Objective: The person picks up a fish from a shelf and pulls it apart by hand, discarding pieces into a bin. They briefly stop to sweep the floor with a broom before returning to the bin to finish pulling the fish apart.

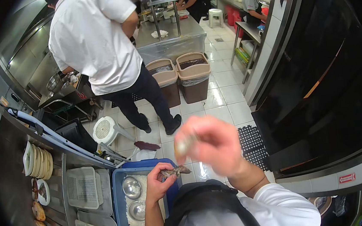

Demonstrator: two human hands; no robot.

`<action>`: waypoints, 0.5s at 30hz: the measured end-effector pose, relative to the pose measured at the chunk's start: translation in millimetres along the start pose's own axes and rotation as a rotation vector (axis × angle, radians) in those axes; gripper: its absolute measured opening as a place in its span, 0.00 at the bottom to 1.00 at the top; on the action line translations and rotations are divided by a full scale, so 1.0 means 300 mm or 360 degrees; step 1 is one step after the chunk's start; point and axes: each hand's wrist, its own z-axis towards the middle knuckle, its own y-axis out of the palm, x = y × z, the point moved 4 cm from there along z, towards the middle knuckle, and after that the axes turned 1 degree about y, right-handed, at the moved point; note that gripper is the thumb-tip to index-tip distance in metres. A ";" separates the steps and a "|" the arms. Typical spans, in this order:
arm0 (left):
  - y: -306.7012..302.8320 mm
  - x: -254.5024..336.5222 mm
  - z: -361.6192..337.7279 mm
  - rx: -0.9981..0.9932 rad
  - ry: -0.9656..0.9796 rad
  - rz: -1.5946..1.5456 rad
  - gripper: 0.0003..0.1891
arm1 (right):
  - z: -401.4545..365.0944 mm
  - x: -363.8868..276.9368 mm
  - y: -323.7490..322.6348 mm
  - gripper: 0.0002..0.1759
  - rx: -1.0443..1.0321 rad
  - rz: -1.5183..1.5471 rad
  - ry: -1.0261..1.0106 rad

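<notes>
The right hand (pixel 216 146), blurred at my five o'clock, pinches a pale piece (pixel 186 145) I can't make out; at seven, the left hand (pixel 157 181) pinches a greyish piece (pixel 179 171) near the blue tub (pixel 119 200)

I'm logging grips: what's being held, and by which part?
Left hand: greyish item, possibly a shrimp, pinched near one end. Right hand: pale item, too blurred to name or place the hold.

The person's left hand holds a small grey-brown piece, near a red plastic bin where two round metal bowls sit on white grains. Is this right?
Only the bin's colour is wrong: the head view shows a blue plastic bin. Two round metal bowls do sit on white grains there, and the left hand holds the small grey-brown piece.
</notes>
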 end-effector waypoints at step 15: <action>0.034 0.053 0.040 -0.0125 0.0213 0.0106 0.14 | -0.034 -0.275 0.230 0.07 -0.0364 -0.0123 -0.1977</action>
